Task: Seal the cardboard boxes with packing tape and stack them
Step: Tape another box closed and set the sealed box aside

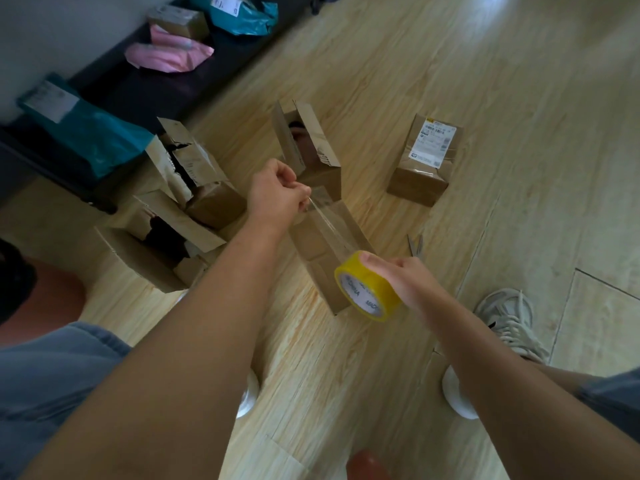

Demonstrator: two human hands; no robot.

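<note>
Yellow tape roll (367,289) sits gripped in the right hand (414,282); the left hand (277,195) pinches the clear strip (327,225) stretched above the box (322,251) on the floor (485,98). Slack could let it twist, stick to itself or miss the seam.

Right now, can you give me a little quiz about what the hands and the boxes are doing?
1. True or false: the right hand holds the yellow tape roll.
2. What does the left hand pinch? A) a pencil B) the tape strip C) a cup
3. Is the labelled box open or closed?

Key: 1 true; 2 B; 3 closed.
</note>
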